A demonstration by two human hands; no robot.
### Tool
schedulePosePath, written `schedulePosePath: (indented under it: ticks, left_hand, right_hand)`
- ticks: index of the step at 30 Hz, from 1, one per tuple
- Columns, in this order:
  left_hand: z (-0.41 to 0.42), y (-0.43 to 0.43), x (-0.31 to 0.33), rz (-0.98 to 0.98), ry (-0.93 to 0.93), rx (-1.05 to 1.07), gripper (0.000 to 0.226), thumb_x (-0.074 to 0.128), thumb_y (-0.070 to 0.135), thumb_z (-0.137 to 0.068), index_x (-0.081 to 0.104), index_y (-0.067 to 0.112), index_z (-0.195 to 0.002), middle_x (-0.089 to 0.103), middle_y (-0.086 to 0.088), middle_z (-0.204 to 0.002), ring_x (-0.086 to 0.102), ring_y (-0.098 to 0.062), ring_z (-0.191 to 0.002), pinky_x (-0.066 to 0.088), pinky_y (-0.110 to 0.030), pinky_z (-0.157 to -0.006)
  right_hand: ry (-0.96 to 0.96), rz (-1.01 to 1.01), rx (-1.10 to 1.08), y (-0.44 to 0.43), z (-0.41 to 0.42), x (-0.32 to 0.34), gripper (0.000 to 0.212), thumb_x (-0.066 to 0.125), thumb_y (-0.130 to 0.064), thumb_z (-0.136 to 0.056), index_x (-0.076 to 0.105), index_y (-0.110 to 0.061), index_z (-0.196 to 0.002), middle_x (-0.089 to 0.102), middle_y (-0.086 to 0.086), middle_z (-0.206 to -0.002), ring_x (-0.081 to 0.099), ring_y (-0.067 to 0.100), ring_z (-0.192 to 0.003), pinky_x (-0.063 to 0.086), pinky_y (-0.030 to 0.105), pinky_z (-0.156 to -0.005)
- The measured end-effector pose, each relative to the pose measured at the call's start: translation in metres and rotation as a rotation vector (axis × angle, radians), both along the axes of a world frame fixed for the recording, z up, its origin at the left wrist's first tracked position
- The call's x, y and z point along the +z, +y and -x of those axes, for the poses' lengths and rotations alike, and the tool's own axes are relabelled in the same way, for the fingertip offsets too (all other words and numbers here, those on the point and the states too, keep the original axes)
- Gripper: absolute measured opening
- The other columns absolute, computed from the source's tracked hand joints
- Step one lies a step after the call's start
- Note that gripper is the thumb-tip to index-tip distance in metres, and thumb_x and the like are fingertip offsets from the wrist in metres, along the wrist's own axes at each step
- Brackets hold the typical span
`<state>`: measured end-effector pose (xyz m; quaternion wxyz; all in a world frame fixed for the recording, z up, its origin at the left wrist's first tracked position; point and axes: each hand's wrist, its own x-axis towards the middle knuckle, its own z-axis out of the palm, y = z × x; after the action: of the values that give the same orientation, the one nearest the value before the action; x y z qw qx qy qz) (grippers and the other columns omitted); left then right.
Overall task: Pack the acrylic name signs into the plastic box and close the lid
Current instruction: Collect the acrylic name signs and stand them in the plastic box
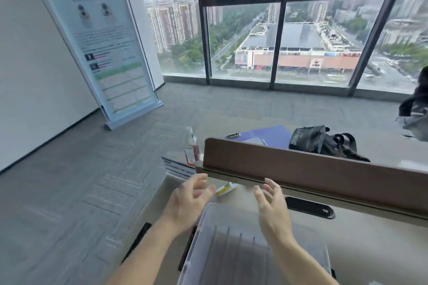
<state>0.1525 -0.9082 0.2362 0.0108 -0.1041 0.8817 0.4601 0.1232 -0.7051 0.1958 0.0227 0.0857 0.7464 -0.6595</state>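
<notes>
Left hand (185,203) and right hand (273,211) hover, fingers (196,180) spread, empty; beneath them the plastic box (231,250) looks light, slick: hold its side rims.

Nearest on the bench (370,250), plastic box (231,250); behind it, divider panel (301,169); beyond the panel, bag (319,141) right of folder (271,136); left of the panel, bottle (192,148).

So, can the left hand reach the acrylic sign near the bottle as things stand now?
Probably yes. The left hand is open and empty, and the acrylic sign stands just past its fingertips, beside the end of the brown divider. Nothing shows between them; the bottle is behind the sign.
</notes>
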Motion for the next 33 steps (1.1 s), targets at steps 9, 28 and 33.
schedulePosePath:
  ticks: [9, 28, 33]
  left_hand:
    - [0.038, -0.142, 0.014, -0.026, 0.045, 0.189, 0.052, 0.060, 0.045, -0.098, 0.050, 0.026, -0.145, 0.059, 0.009, -0.139, 0.058, -0.012, -0.119, 0.045, -0.032, -0.097]
    - [0.169, -0.250, -0.217, -0.532, -0.263, 0.475, 0.055, 0.060, 0.025, -0.100, 0.044, 0.013, -0.150, 0.053, -0.006, -0.149, 0.053, -0.022, -0.134, 0.043, -0.046, -0.115]
    - [0.219, -0.250, -0.268, -0.429, -0.305, 0.522, 0.059, 0.055, 0.024, -0.102, 0.033, 0.012, -0.156, 0.044, -0.009, -0.158, 0.047, -0.028, -0.140, 0.036, -0.036, -0.112]
  right_hand:
    - [-0.008, 0.034, 0.082, -0.112, 0.028, 0.006, 0.049, 0.066, -0.026, -0.093, 0.049, -0.019, -0.139, 0.055, 0.003, -0.133, 0.053, 0.017, -0.124, 0.041, 0.038, -0.111]
    - [-0.299, -0.030, -0.069, -0.309, 0.143, -0.145, 0.050, 0.066, -0.025, -0.094, 0.047, -0.019, -0.140, 0.054, 0.001, -0.139, 0.053, 0.014, -0.127, 0.039, 0.031, -0.110]
    - [-0.323, 0.013, -0.130, -0.319, 0.176, -0.202, 0.048, 0.066, -0.020, -0.094, 0.049, -0.014, -0.138, 0.057, 0.003, -0.135, 0.054, 0.012, -0.116, 0.039, 0.025, -0.104]
